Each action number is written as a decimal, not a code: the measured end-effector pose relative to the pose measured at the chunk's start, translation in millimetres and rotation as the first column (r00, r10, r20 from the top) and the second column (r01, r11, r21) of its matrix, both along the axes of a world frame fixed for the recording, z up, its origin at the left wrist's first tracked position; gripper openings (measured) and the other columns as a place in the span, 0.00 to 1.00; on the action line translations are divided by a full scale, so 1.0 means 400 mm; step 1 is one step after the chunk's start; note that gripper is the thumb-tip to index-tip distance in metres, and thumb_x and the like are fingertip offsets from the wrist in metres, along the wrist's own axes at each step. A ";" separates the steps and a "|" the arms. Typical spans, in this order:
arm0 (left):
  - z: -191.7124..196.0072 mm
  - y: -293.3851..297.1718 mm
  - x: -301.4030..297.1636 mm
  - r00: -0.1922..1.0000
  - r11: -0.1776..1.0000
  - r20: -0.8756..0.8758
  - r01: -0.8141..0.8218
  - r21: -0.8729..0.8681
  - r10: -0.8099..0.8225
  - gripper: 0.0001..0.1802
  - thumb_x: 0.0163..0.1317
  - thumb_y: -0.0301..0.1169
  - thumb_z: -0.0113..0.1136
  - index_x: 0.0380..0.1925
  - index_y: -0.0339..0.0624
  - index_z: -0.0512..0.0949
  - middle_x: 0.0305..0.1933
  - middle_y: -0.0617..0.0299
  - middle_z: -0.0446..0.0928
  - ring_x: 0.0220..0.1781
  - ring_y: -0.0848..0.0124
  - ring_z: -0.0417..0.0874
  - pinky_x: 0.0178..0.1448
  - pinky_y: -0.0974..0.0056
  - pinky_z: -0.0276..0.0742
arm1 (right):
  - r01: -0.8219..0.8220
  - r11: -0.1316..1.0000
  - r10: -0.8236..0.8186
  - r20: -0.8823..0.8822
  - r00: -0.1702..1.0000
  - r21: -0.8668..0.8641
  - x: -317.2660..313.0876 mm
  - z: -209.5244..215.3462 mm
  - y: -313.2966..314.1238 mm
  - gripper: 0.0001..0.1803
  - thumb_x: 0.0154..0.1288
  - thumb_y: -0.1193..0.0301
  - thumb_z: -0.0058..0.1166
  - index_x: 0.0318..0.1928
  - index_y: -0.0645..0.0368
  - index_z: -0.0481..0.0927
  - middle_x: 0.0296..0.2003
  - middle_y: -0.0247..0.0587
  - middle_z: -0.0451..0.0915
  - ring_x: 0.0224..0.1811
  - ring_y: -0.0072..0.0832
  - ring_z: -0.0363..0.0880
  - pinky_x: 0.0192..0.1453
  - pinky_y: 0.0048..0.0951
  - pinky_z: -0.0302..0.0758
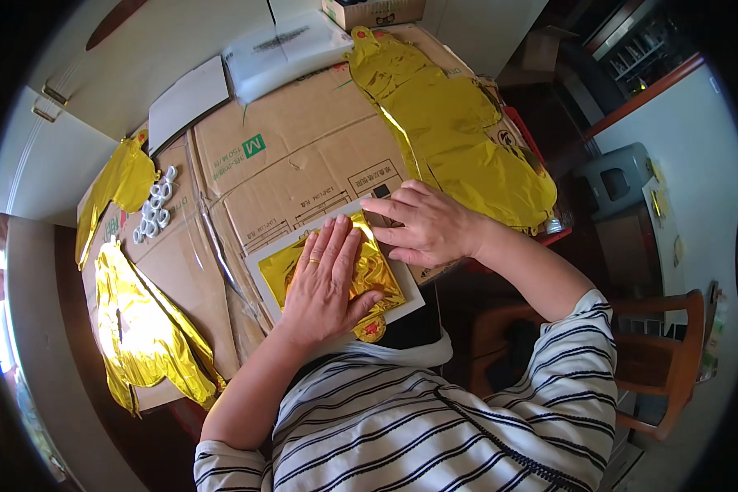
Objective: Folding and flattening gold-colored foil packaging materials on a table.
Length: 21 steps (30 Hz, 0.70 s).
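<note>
Directly under flat fingers (334, 246): gold foil (379, 275).

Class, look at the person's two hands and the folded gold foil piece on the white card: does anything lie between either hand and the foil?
Nothing visible does. The left hand lies flat directly on the folded gold foil piece, and the right hand presses its upper right edge, over the white card.
</note>
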<state>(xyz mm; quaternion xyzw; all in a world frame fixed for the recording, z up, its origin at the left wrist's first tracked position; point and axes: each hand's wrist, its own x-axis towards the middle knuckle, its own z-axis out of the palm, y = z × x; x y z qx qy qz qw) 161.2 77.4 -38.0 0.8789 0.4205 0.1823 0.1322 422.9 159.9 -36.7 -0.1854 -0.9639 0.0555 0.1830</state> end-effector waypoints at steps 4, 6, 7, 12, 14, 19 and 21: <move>0.001 0.001 0.002 0.999 1.000 -0.034 0.001 0.015 -0.001 0.50 0.68 0.59 0.60 0.76 0.32 0.60 0.80 0.35 0.57 0.83 0.42 0.56 0.84 0.42 0.50 | -0.005 1.000 0.005 0.013 1.000 -0.031 0.005 0.010 0.004 0.24 0.57 0.60 0.69 0.55 0.49 0.85 0.75 0.46 0.64 0.67 0.44 0.68 0.73 0.47 0.64; 0.001 0.000 0.003 0.999 1.000 -0.051 -0.003 0.023 0.004 0.50 0.68 0.59 0.59 0.77 0.32 0.60 0.81 0.35 0.57 0.83 0.42 0.56 0.84 0.42 0.50 | -0.023 0.998 0.023 0.004 1.000 -0.057 0.006 0.010 0.005 0.23 0.58 0.60 0.69 0.55 0.49 0.85 0.75 0.47 0.62 0.70 0.46 0.65 0.76 0.49 0.62; 0.001 -0.001 0.004 0.998 1.000 -0.060 -0.005 0.027 0.006 0.50 0.68 0.59 0.59 0.77 0.33 0.60 0.81 0.35 0.57 0.83 0.42 0.56 0.84 0.42 0.50 | -0.033 0.997 0.033 0.000 0.999 -0.070 0.006 0.010 0.005 0.23 0.58 0.60 0.69 0.55 0.49 0.86 0.76 0.47 0.62 0.72 0.47 0.64 0.78 0.50 0.61; 0.001 0.000 0.008 0.996 0.999 -0.091 -0.012 0.032 0.015 0.50 0.68 0.61 0.57 0.77 0.33 0.60 0.81 0.36 0.57 0.83 0.43 0.56 0.84 0.43 0.50 | -0.031 0.991 0.026 -0.042 0.999 -0.129 0.019 0.005 -0.008 0.23 0.58 0.63 0.69 0.55 0.50 0.86 0.76 0.48 0.62 0.75 0.49 0.62 0.79 0.52 0.60; 0.000 -0.001 0.008 0.995 0.999 -0.099 -0.013 0.038 0.017 0.51 0.68 0.62 0.56 0.77 0.33 0.60 0.80 0.36 0.57 0.83 0.43 0.56 0.84 0.43 0.50 | -0.010 0.993 0.001 -0.076 0.997 -0.115 0.023 0.007 -0.009 0.21 0.58 0.65 0.68 0.54 0.50 0.86 0.73 0.47 0.66 0.73 0.48 0.64 0.78 0.50 0.63; 0.003 -0.001 0.011 0.993 0.999 -0.115 -0.010 0.045 0.015 0.51 0.69 0.63 0.54 0.77 0.32 0.59 0.80 0.36 0.58 0.84 0.43 0.56 0.84 0.43 0.50 | 0.122 0.991 -0.131 -0.213 0.968 -0.055 0.035 -0.005 0.029 0.16 0.60 0.73 0.65 0.50 0.50 0.88 0.58 0.41 0.80 0.64 0.42 0.75 0.70 0.42 0.73; 0.004 -0.002 0.010 0.994 0.999 -0.105 -0.013 0.036 0.017 0.51 0.69 0.63 0.55 0.78 0.32 0.58 0.80 0.36 0.57 0.84 0.44 0.56 0.84 0.43 0.49 | 0.129 0.988 -0.146 -0.265 0.953 -0.080 0.010 -0.003 0.049 0.15 0.59 0.78 0.65 0.48 0.52 0.88 0.51 0.37 0.82 0.59 0.40 0.77 0.64 0.40 0.76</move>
